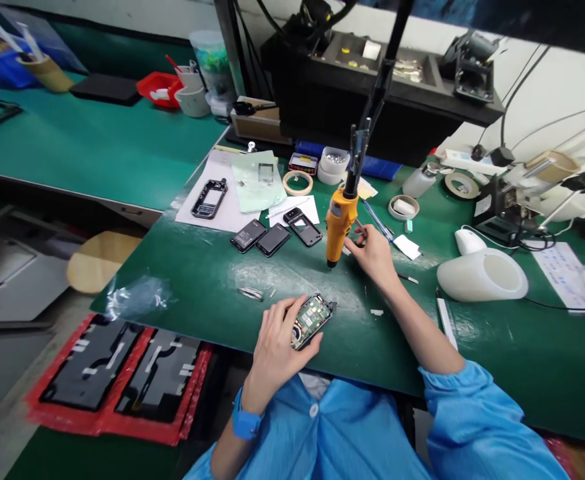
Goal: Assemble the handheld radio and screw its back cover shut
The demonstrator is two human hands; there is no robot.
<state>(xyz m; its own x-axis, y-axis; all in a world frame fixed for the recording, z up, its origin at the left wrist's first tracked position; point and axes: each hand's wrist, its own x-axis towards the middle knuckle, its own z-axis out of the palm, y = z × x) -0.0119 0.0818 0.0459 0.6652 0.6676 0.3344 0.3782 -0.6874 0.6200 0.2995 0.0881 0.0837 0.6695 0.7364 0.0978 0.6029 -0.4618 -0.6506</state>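
My left hand (278,340), with a blue wrist strap, is closed around the edges of an opened phone (313,320), its green circuit board facing up near the table's front edge. Ahead and to the right, an orange electric screwdriver (340,223) hangs upright with its tip pointing down. My right hand (375,257) is beside it on the right, thumb and finger pinched together; a thin dark piece shows at the fingertips, too small to name. Beyond the left hand lie two dark flat rectangular pieces, one a battery (248,235), and a phone housing (303,227).
Another phone frame (209,199) rests on white paper. A tape roll (297,183) and a white tub of small parts (334,160) stand behind. At right are a white cup-shaped object (482,275) and a white-handled tool (445,319). Red-wrapped panels (122,373) sit lower left.
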